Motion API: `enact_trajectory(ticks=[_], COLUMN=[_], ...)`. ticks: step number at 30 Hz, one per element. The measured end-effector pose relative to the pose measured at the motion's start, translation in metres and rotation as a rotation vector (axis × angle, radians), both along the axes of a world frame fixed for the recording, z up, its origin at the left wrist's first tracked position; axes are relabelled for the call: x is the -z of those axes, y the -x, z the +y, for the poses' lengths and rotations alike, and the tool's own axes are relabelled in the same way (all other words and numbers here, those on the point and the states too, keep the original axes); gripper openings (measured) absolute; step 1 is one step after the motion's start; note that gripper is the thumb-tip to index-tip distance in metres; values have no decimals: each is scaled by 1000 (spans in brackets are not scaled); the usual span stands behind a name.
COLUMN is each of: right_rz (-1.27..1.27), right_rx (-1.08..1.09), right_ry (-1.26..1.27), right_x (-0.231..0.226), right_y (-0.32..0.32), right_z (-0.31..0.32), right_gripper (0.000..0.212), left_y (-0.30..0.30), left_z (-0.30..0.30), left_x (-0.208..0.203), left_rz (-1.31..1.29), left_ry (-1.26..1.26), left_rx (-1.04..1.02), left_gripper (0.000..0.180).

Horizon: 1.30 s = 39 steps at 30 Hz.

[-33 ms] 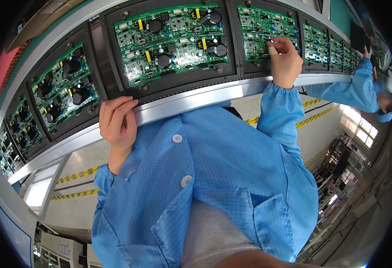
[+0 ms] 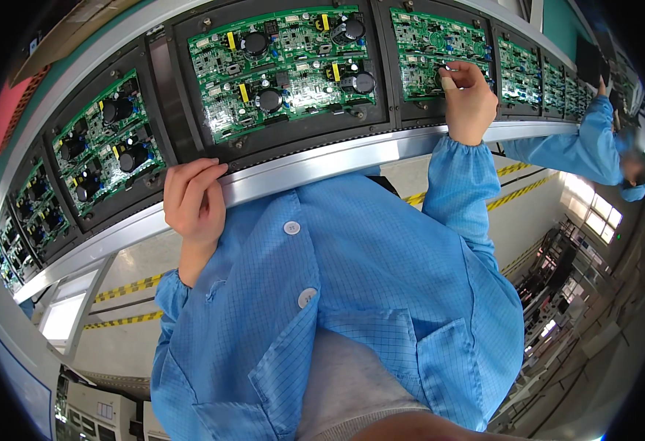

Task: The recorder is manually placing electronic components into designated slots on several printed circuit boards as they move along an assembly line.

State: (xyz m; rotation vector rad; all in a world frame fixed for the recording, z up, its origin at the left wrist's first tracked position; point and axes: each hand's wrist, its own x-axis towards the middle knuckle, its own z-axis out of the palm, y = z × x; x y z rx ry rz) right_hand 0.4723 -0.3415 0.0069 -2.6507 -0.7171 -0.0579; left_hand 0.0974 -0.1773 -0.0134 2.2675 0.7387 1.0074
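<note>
My right hand is over a green circuit board panel to the right of the middle. Its thumb and forefinger close in a pinch just above the board's components; whatever they hold is too small to make out. My left hand rests on the silver metal rail at the near side of the line, fingers loosely bent over its edge, with nothing seen in them. Between the hands sits another green circuit board panel in a black carrier frame, bearing round black capacitors and yellow parts.
More board panels in black carriers fill the line on the left, and others continue to the right. A co-worker's blue sleeve reaches the line at the far right. A red bin stands behind the line on the left.
</note>
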Motion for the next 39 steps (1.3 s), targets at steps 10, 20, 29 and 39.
enact_trajectory(ticks=[10, 20, 29, 39], right_rz=[-138, -101, -103, -415], right_rx=[5, -111, -441, -517], right_ry=[152, 187, -241, 197], right_x=[-2, -20, -99, -50], right_y=[7, -4, -157, -260], right_z=[3, 6, 131, 203], right_gripper=[12, 18, 18, 20], left_y=[-1, -5, -5, -9], left_z=[-2, -3, -5, -11], left_x=[1, 0, -2, -2], left_rz=[-41, -60, -87, -89], left_ry=[-3, 12, 14, 30], left_rx=[2, 3, 13, -64], left_gripper=[27, 28, 27, 24])
